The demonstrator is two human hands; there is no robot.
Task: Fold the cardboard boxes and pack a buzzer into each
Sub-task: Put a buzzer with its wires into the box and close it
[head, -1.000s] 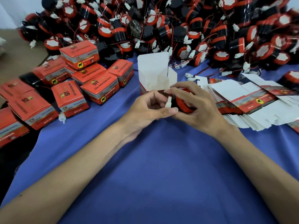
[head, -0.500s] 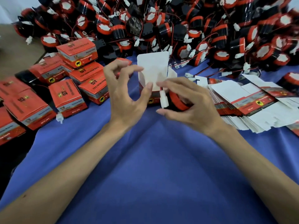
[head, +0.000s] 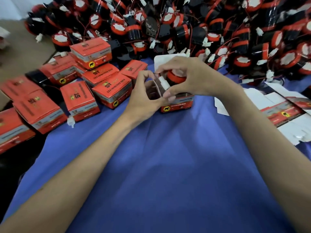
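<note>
An open red cardboard box (head: 178,106) stands on the blue cloth (head: 168,165) at centre, its white lid flap (head: 161,62) raised behind. My right hand (head: 193,78) grips a black and red buzzer (head: 175,78) with a white connector (head: 164,84), holding it in the box's open mouth. My left hand (head: 144,98) holds the box's left side, fingers curled around a side flap (head: 156,86) and thumb on the front edge.
Several closed red boxes (head: 111,88) lie stacked at the left. A big heap of loose buzzers (head: 185,27) with wires fills the back. Flat unfolded cartons (head: 284,113) are piled at the right.
My left hand came down from the air and took hold of the box's left side. My right hand carried the buzzer up and over into the box opening.
</note>
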